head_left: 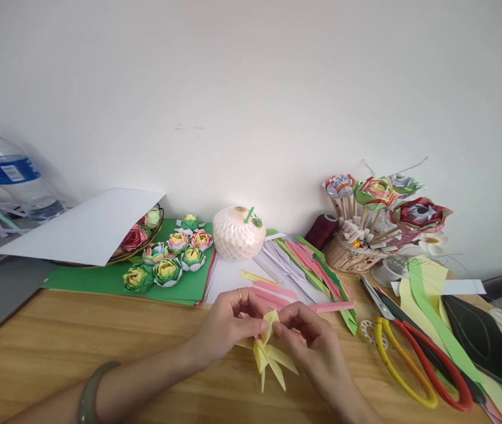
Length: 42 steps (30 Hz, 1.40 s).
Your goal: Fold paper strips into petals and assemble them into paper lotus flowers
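Note:
Between my hands is a yellow folded-paper flower piece [272,353] with several pointed strips fanning out and hanging down. My left hand [237,324], a ring on one finger, pinches its upper left side. My right hand [310,335] pinches the top right of the same piece, thumb and index finger closed on it. The piece is held just above the wooden table [153,347]. Pink folded paper strips [277,292] lie right behind my fingers. Parts of the yellow piece are hidden by my fingertips.
Finished paper flowers [169,271] sit on a green sheet [92,285] at left. A white ornament [238,234] stands at the back. Scissors [427,365] and green paper strips [449,330] lie right, near a flower basket [352,253]. A water bottle [12,171] stands far left.

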Each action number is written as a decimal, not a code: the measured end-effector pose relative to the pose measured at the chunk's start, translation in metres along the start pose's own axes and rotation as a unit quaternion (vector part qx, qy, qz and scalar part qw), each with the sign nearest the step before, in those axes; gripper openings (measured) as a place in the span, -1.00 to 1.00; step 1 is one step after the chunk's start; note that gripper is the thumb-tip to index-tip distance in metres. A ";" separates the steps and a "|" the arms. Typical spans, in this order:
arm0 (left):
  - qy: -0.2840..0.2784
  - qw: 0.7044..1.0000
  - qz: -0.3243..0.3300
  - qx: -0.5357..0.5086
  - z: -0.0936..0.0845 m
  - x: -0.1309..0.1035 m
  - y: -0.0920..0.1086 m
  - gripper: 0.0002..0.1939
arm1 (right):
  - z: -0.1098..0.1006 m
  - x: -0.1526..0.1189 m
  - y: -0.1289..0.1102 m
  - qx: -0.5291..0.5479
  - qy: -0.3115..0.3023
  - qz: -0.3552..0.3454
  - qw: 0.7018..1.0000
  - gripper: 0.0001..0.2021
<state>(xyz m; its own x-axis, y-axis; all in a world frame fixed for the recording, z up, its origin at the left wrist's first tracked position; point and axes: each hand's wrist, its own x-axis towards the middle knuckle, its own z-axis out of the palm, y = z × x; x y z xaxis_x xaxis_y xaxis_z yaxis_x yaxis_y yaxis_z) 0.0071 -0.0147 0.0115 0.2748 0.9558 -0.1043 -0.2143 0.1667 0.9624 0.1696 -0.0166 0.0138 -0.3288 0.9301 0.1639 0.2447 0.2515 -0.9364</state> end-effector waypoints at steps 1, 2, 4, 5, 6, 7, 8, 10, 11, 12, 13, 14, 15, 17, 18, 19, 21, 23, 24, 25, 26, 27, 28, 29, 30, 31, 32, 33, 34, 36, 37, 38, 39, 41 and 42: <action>0.003 1.000 0.004 -0.001 0.000 0.000 -0.001 -0.85 | 0.001 0.000 -0.001 -0.027 0.007 -0.021 0.999 -0.81; 0.004 1.000 0.007 -0.005 0.000 0.000 -0.002 -0.84 | 0.001 -0.001 -0.002 -0.053 0.012 -0.043 0.998 -0.81; 0.001 1.000 0.012 -0.011 0.000 0.000 -0.004 -0.83 | 0.002 -0.002 -0.002 -0.091 0.026 -0.080 0.992 -0.82; 0.001 1.000 0.016 -0.005 0.000 0.000 -0.005 -0.83 | 0.002 -0.002 -0.002 -0.098 0.029 -0.088 0.991 -0.83; 0.004 1.000 0.022 0.007 0.000 -0.001 -0.005 -0.84 | 0.002 -0.002 -0.002 -0.093 0.029 -0.083 0.992 -0.84; 0.010 0.999 0.029 0.023 0.000 -0.001 -0.005 -0.84 | 0.001 -0.001 -0.002 -0.076 0.027 -0.063 0.995 -0.85; 0.016 0.999 0.034 0.038 0.000 -0.001 -0.004 -0.85 | 0.001 0.000 -0.002 -0.049 0.020 -0.033 0.998 -0.85; 0.025 0.998 0.033 0.052 0.000 0.000 -0.003 -0.85 | 0.000 0.003 -0.001 0.018 -0.005 0.046 0.999 -0.80; 0.025 0.998 0.028 0.049 -0.001 0.000 -0.002 -0.84 | 0.000 0.004 -0.001 0.050 -0.017 0.080 0.995 -0.77; 0.022 0.999 0.020 0.044 -0.001 0.001 -0.002 -0.84 | 0.000 0.005 0.000 0.076 -0.027 0.107 0.991 -0.75; 0.017 0.999 0.011 0.041 -0.002 0.001 -0.001 -0.83 | 0.000 0.006 0.000 0.096 -0.033 0.123 0.987 -0.73; 0.013 0.999 0.002 0.041 -0.002 0.002 -0.001 -0.84 | 0.000 0.007 0.001 0.109 -0.033 0.132 0.985 -0.71; 0.008 0.999 -0.008 0.043 -0.003 0.003 0.000 -0.84 | 0.000 0.007 0.001 0.117 -0.028 0.134 0.984 -0.71; -0.003 0.998 -0.029 0.047 -0.005 0.005 0.001 -0.84 | 0.000 0.007 0.002 0.124 -0.014 0.131 0.983 -0.71; -0.007 0.998 -0.039 0.044 -0.005 0.006 0.001 -0.84 | 0.001 0.007 0.003 0.130 -0.009 0.131 0.983 -0.71; -0.010 0.998 -0.047 0.040 -0.006 0.007 0.001 -0.84 | 0.001 0.007 0.004 0.137 -0.006 0.134 0.981 -0.71; -0.012 0.998 -0.057 0.032 -0.007 0.008 0.000 -0.85 | 0.002 0.007 0.005 0.148 -0.008 0.149 0.978 -0.70; -0.006 0.998 -0.060 0.029 -0.007 0.008 -0.001 -0.86 | 0.002 0.008 0.007 0.146 -0.015 0.158 0.976 -0.69; 0.000 0.998 -0.060 0.029 -0.007 0.008 -0.002 -0.86 | 0.003 0.008 0.008 0.137 -0.017 0.154 0.978 -0.69; 0.007 0.998 -0.059 0.031 -0.007 0.008 -0.002 -0.86 | 0.003 0.007 0.009 0.121 -0.015 0.143 0.982 -0.70; 0.017 0.998 -0.054 0.034 -0.007 0.008 -0.003 -0.87 | 0.003 0.007 0.009 0.100 -0.008 0.128 0.987 -0.72; 0.029 0.998 -0.048 0.040 -0.007 0.008 -0.004 -0.87 | 0.003 0.007 0.010 0.076 0.000 0.110 0.991 -0.74; 0.041 0.997 -0.041 0.046 -0.006 0.008 -0.005 -0.87 | 0.004 0.006 0.010 0.050 0.011 0.094 0.994 -0.76; 0.051 0.997 -0.034 0.050 -0.006 0.008 -0.005 -0.87 | 0.005 0.006 0.009 0.026 0.020 0.081 0.996 -0.77; 0.057 0.997 -0.030 0.051 -0.005 0.008 -0.006 -0.88 | 0.005 0.005 0.009 0.008 0.027 0.072 0.997 -0.78; 0.062 0.997 -0.027 0.047 -0.005 0.009 -0.007 -0.87 | 0.006 0.005 0.009 -0.004 0.029 0.068 0.997 -0.79; 0.065 0.997 -0.025 0.041 -0.004 0.009 -0.008 -0.87 | 0.006 0.005 0.008 -0.011 0.028 0.067 0.997 -0.80; 0.067 0.997 -0.024 0.037 -0.004 0.009 -0.009 -0.87 | 0.006 0.005 0.008 -0.014 0.025 0.068 0.997 -0.82; 0.069 0.997 -0.024 0.034 -0.003 0.009 -0.010 -0.87 | 0.006 0.005 0.008 -0.015 0.020 0.070 0.997 -0.83; 0.070 0.996 -0.025 0.039 -0.003 0.010 -0.010 -0.87 | 0.006 0.006 0.009 -0.014 0.007 0.077 0.997 -0.84; 0.066 0.996 -0.029 0.048 -0.003 0.010 -0.010 -0.88 | 0.005 0.006 0.009 -0.015 0.003 0.081 0.997 -0.85; 0.060 0.996 -0.035 0.059 -0.003 0.010 -0.009 -0.89 | 0.005 0.006 0.010 -0.018 0.003 0.084 0.996 -0.85; 0.051 0.995 -0.043 0.071 -0.004 0.010 -0.008 -0.89 | 0.005 0.006 0.010 -0.021 0.005 0.087 0.996 -0.85; 0.037 0.993 -0.060 0.092 -0.005 0.010 -0.007 -0.90 | 0.004 0.006 0.012 -0.026 0.013 0.089 0.996 -0.84; 0.033 0.992 -0.066 0.099 -0.005 0.010 -0.006 -0.90 | 0.004 0.006 0.012 -0.026 0.015 0.090 0.995 -0.84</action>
<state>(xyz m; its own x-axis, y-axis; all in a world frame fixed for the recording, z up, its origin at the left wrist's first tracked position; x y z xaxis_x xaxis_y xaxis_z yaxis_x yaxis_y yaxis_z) 0.0063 -0.0051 0.0032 0.2258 0.9434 -0.2430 0.0089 0.2474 0.9689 0.1668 -0.0094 0.0019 -0.2477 0.9688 0.0052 0.3441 0.0930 -0.9343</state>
